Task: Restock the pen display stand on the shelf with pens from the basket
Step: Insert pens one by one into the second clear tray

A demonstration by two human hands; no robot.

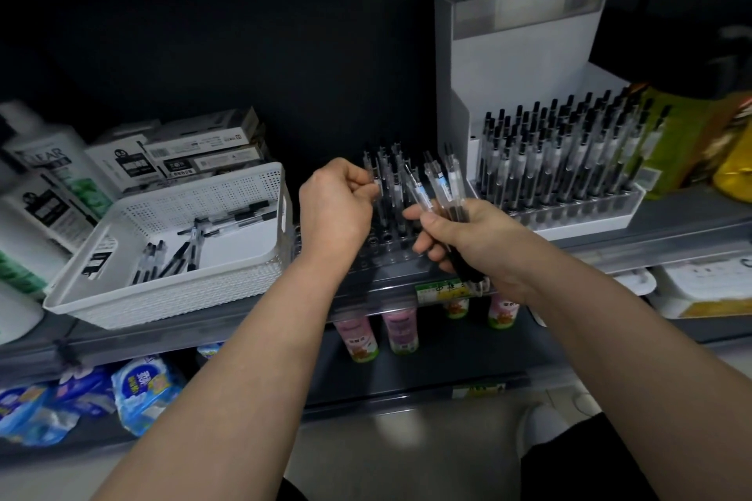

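Left fingers (361, 186) around one upright pen (378, 197), at the stand (388, 254).

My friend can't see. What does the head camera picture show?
A person's right hand grips a bunch of pens while the left hand pinches one pen at a clear, part-filled display stand. A white basket with more pens sits left.

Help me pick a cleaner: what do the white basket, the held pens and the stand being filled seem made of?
White basket: likely moulded plastic, matte; walls are a regular grid of small holes.
Pens in the right hand: clear glossy plastic barrels showing the ink tubes; black grips, perhaps rubber.
Stand: probably clear or smoky plastic, sockets catching faint highlights; too dim to confirm.
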